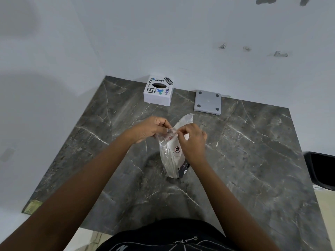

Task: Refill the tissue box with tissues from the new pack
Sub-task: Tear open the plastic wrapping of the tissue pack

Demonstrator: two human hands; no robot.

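Observation:
A new tissue pack [172, 158] in clear plastic wrap stands on end in the middle of the dark marble table [253, 160]. My left hand [150, 128] pinches the wrap's top edge from the left. My right hand [192, 140] pinches the same top edge from the right and covers part of the pack. A loose flap of the wrap sticks up behind my hands. The white tissue box [158, 91], covered in stickers, stands at the far edge by the wall, its oval slot dark. Its grey base plate [208, 102] lies separately to the right of it.
White walls close the table at the back and left. A black chair edge [320, 169] shows at the right. The table's left front corner has a chipped patch [32, 206].

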